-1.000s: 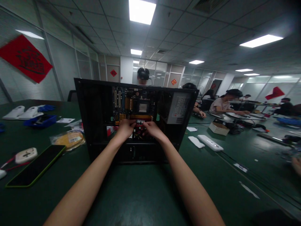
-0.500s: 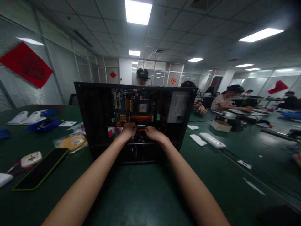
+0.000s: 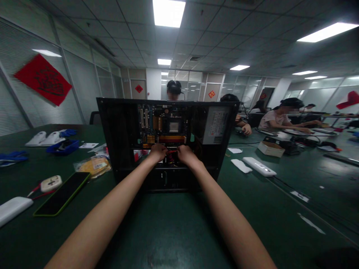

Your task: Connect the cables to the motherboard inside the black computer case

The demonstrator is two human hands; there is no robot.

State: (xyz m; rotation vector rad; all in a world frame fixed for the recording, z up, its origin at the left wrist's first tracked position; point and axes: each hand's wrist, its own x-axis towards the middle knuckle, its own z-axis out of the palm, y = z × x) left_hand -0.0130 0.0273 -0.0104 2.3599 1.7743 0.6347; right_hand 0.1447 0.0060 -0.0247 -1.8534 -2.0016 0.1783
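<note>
An open black computer case [image 3: 102, 130] stands in front of me with its inside facing me. In it sit the motherboard [image 3: 164, 127], the power supply [image 3: 215, 126] at upper right and orange-red memory slots [image 3: 171, 138]. Both hands reach into the lower middle, just below those slots. My left hand [image 3: 157, 153] is closed, its fingertips beside a red cable [image 3: 172, 151]. My right hand [image 3: 186, 154] is pinched at the cable's right end. The cable runs between the two hands; its ends and plugs are hidden by my fingers or too dark to make out.
Left on the green table [image 3: 168, 231] lie a phone [image 3: 63, 194], a white power bank [image 3: 14, 211], a bagged yellow item [image 3: 95, 167] and a blue tray [image 3: 63, 147]. Right are a white power strip [image 3: 259, 167] and an open box [image 3: 270, 149]. Other people sit beyond.
The whole view has shifted, so the case and table things appear further right. My hands stay at the red cable, with slightly more room between them.
</note>
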